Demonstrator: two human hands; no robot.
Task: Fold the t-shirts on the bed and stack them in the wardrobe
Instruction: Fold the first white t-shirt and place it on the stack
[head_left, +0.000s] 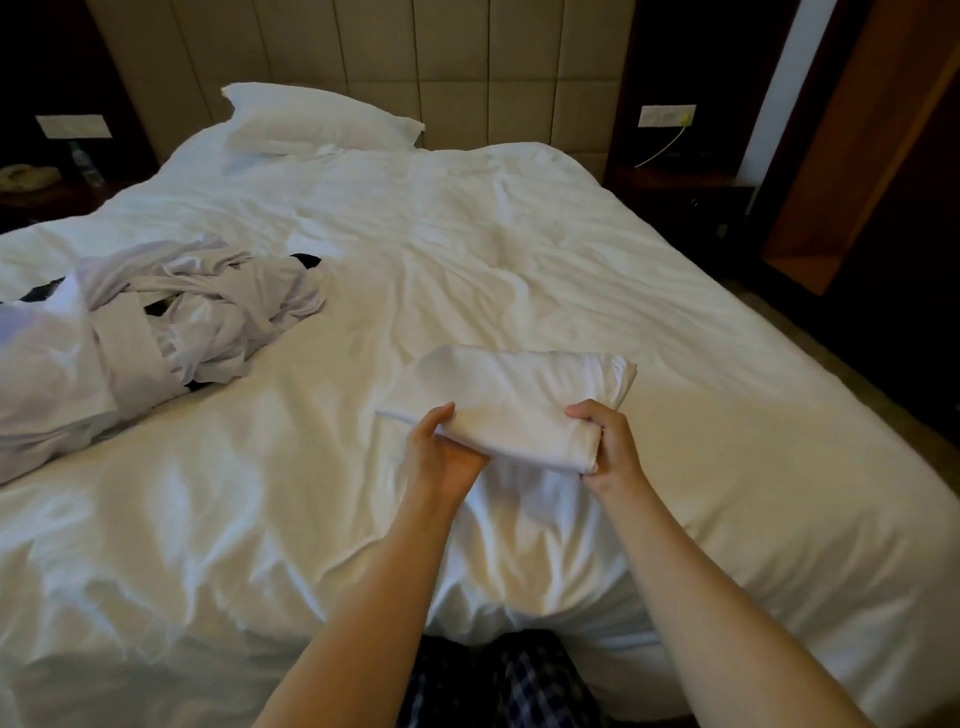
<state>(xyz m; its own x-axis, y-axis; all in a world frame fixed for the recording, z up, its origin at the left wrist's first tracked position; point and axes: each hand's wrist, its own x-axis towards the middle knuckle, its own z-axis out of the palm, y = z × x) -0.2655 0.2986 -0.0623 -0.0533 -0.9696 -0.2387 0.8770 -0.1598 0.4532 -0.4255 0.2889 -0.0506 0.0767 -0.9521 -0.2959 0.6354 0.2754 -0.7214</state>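
With left hand (441, 454) and right hand (609, 447) both curled on the near edge of the folded t-shirt (511, 395), thumbs on top and fingers tucked under, holding it low over the bed (519, 234). Lies just ahead of both hands, long axis running across from one hand to the other, so neither is nearer and each has one end. Probably to be carried next toward the wooden opening (831, 182) well off beyond the right hand, perhaps the wardrobe, and away from the unfolded pile (171, 322) far out past the left hand.
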